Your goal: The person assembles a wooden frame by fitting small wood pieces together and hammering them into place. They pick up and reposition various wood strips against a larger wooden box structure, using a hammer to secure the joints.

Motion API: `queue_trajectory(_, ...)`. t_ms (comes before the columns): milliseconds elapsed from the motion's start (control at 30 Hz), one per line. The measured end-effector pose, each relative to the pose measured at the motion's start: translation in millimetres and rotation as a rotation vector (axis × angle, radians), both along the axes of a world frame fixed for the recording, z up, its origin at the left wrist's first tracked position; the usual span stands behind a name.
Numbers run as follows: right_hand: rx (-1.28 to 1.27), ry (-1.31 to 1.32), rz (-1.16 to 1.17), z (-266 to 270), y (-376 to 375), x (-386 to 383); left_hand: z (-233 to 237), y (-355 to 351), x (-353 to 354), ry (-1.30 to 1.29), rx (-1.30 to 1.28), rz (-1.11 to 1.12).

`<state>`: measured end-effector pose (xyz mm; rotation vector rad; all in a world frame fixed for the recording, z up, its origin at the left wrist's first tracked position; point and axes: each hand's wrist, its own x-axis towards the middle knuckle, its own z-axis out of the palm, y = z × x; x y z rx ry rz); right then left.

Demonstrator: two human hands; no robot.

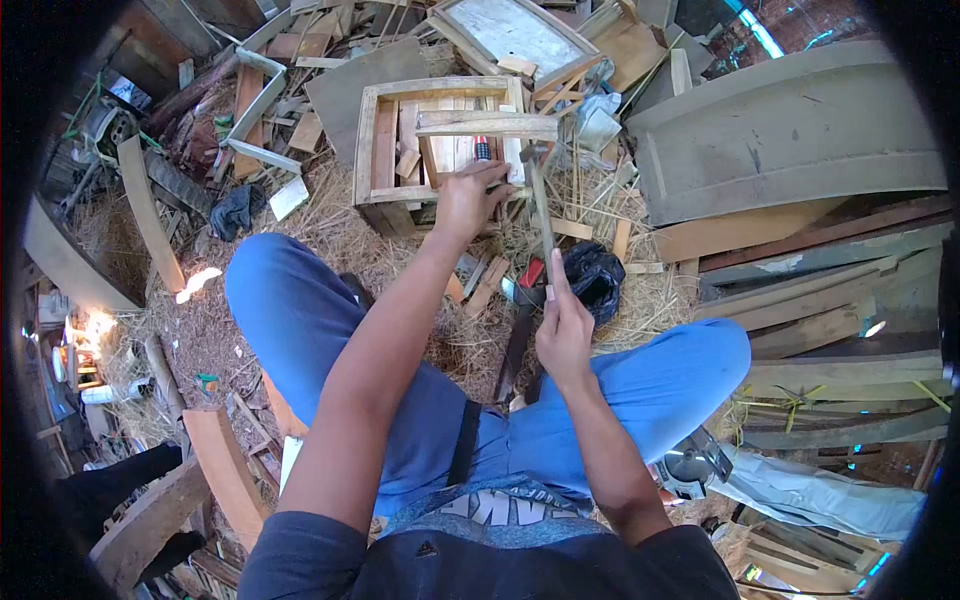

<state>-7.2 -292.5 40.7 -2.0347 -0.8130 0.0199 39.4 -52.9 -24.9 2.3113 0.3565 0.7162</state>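
Observation:
My right hand (566, 335) is wrapped round the lower handle of a hammer (546, 218). The hammer points away from me, its head beside the near right part of a wooden frame (366, 140). At that frame's near rail my left hand (466, 203) is closed, thumb and fingers on the wood near the corner; anything small between the fingertips is hidden. A loose-looking wooden bar (490, 124) lies across the frame. Just beyond my left fingers shows a red and black tool handle (482, 148). The frame rests on a wooden box-like base (388, 217).
Straw and wood scraps cover the ground. A black plastic bag (597, 285) lies by my right hand. Curved wooden boards (790, 130) are stacked at the right. Another framed panel (515, 38) leans behind. A power tool (690, 468) sits beside my right thigh.

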Motion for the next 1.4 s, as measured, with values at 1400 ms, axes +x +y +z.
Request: queue_trajectory(1400, -0.130, 0.168, 0.002, 5.1, -1.6, 1.4, 0.5, 4.9, 2.7, -0.010, 0.054, -0.025)
